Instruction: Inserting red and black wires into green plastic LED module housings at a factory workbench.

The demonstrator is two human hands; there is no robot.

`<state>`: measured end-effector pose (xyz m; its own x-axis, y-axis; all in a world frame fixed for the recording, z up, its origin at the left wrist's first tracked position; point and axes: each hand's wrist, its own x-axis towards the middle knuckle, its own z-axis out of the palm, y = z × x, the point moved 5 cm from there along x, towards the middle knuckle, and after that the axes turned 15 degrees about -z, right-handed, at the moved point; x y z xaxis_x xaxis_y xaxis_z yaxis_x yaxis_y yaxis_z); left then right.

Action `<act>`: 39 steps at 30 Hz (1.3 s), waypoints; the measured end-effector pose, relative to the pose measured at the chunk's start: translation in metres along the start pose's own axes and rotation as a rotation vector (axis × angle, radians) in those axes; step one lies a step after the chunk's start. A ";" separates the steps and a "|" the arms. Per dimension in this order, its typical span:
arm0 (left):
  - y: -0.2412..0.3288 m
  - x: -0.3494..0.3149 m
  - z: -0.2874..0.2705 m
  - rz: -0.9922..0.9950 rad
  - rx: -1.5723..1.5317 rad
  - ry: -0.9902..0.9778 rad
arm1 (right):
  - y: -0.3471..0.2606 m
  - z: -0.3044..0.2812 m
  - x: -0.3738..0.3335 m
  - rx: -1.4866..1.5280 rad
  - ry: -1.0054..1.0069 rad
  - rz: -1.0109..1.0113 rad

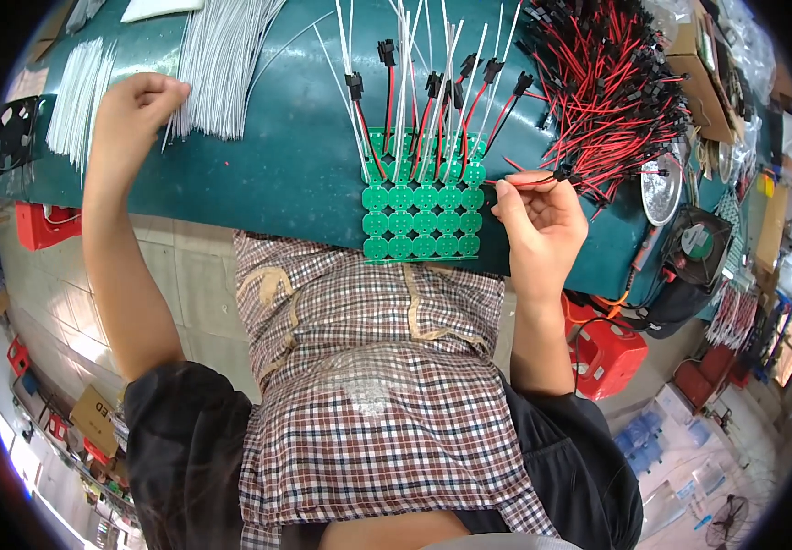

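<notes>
A red-and-black lead (pixel 531 185) was pinched by the right hand (pixel 547 218) beside the green panel (pixel 425 222), at the table's (pixel 304 197) near edge. The left hand's (pixel 130 115) fingers were narrowed by white wires (pixel 217 82), grip unclear; bare tabletop was left between.

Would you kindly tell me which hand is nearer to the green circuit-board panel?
Right. The right hand is just beside the right edge of the green circuit-board panel; the left hand is well off to its left, by the white wire bundle.

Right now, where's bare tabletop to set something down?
Bare: the table between the white wires and the green board, down to the front edge. Crowded: the board's far half, under upright wires; right of it, the right hand and red-black wire pile.
</notes>
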<state>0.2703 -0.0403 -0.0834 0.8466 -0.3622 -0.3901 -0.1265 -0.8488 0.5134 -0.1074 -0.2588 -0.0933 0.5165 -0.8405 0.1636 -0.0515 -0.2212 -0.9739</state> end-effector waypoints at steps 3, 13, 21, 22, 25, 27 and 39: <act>-0.002 0.001 0.007 0.011 -0.087 -0.047 | 0.001 0.003 -0.002 0.025 0.013 -0.010; 0.001 0.006 0.004 0.107 -0.061 0.060 | -0.020 0.012 0.011 -0.312 -0.068 -0.370; 0.004 -0.040 -0.007 -0.001 -0.492 -0.014 | -0.026 0.017 0.011 -0.360 -0.157 -0.400; 0.008 -0.049 -0.006 0.012 -0.508 -0.045 | -0.024 0.018 0.009 -0.350 -0.181 -0.385; 0.026 -0.079 -0.001 0.009 -0.648 -0.080 | -0.027 0.019 0.008 -0.343 -0.190 -0.348; 0.037 -0.099 0.009 0.023 -0.724 -0.101 | -0.029 0.018 0.011 -0.356 -0.193 -0.379; 0.057 -0.154 0.082 0.282 -0.322 0.011 | -0.028 0.016 0.009 -0.357 -0.216 -0.403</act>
<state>0.0900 -0.0645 -0.0571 0.8079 -0.5569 -0.1930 -0.1870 -0.5528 0.8120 -0.0876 -0.2519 -0.0667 0.7158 -0.5438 0.4380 -0.0804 -0.6873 -0.7220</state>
